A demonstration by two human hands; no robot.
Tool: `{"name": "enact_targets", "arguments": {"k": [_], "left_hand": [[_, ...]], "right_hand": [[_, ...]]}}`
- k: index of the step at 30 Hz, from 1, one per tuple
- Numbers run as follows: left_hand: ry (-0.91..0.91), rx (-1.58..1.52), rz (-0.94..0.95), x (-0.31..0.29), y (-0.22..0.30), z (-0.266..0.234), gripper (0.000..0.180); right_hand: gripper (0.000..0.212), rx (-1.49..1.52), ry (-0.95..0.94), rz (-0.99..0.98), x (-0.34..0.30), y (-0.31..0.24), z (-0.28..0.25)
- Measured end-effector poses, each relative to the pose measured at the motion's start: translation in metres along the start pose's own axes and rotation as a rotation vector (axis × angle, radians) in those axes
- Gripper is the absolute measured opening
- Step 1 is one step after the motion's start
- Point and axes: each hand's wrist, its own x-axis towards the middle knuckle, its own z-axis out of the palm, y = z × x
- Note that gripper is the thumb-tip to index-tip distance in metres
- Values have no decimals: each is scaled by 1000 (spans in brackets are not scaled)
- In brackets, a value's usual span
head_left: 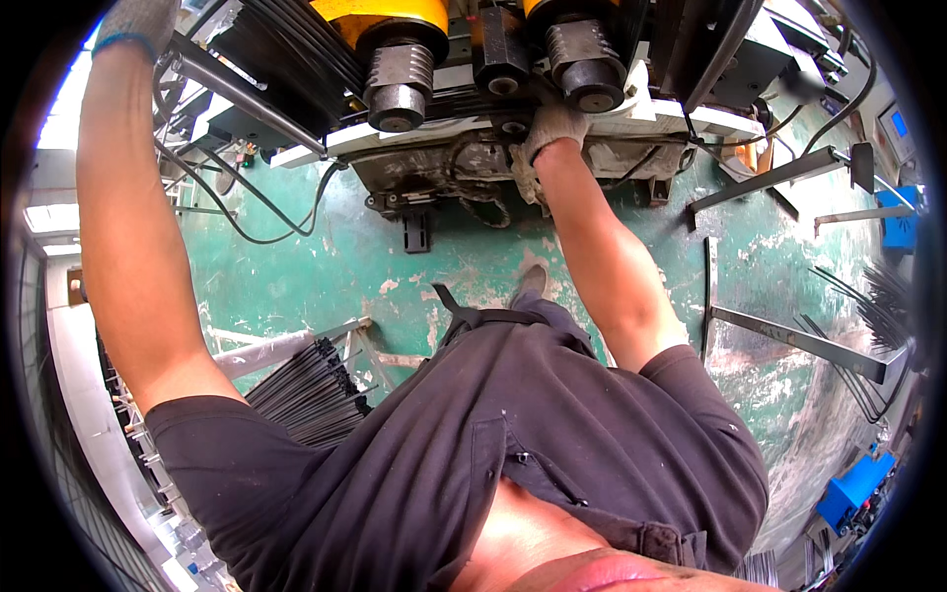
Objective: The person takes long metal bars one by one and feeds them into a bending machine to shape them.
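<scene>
My left hand (136,28), in a grey knitted glove with a blue cuff edge, is stretched up to the far left, near a metal bar (247,94) of the machine. Its fingers run out of view. My right hand (558,126), gloved in off-white, reaches into the machine (501,59) just below the right threaded metal cylinder (589,74). The machine's dark parts hide those fingers. A ragged, pale cloth-like piece (528,178) hangs beside the right wrist; whether the hand holds it I cannot tell. A second threaded cylinder (400,84) stands to the left, under a yellow housing (385,15).
Black cables (286,232) loop down at the machine's left. Bundled dark rods (311,395) lie on a rack at my left, more rods (883,306) at far right. A metal frame (799,340) and a blue box (853,488) stand right on the worn green floor (326,271).
</scene>
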Motion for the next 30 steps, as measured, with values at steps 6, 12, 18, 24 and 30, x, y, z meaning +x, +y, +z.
{"name": "enact_targets", "arguments": {"k": [6,12,18,24,30], "left_hand": [[60,41,-103,-2,8,-3,25],[4,150,-40,3,8,-32,36],[-40,745,50,-82,34,-102,41],[-59,-165,-194,-261,62,-11,28],[-120,-618,-804,-369,65,155,23]], "right_hand": [[63,-10,-23,-38,6,15,3],[54,-583,88,-275,15,9,-7],[31,126,124,-22,-164,-77,-50],[14,228,366,-144,-214,-70,-247],[13,-104,854,-402,-261,-205,-469]]}}
